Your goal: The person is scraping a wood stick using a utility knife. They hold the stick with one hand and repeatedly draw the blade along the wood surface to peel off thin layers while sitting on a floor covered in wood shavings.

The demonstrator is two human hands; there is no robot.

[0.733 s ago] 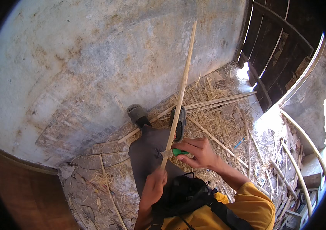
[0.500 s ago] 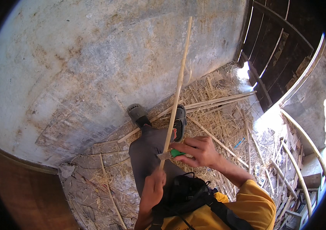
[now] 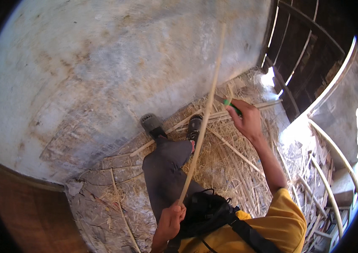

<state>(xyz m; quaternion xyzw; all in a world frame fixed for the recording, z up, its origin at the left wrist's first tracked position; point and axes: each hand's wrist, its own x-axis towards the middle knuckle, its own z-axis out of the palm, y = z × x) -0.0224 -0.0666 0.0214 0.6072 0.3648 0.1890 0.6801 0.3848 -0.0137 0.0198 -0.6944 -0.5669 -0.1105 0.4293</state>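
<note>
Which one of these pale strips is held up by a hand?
The long strip extending from the left hand; unlike it, the strips beneath lie on the floor.

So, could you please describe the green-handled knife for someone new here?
Find the stained grey-white wall, then the straw-littered floor at its foot. Over that floor, the person's bare right hand holds the green-handled knife beside a long, pale strip. Its green handle sets it apart from strip and straw.

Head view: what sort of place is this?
Probably a rough indoor work area, perhaps a shed, for shaving wood or bamboo: shavings litter the ground below a stained wall, long strips lie among them, and the right hand holds a green-handled knife.
</note>
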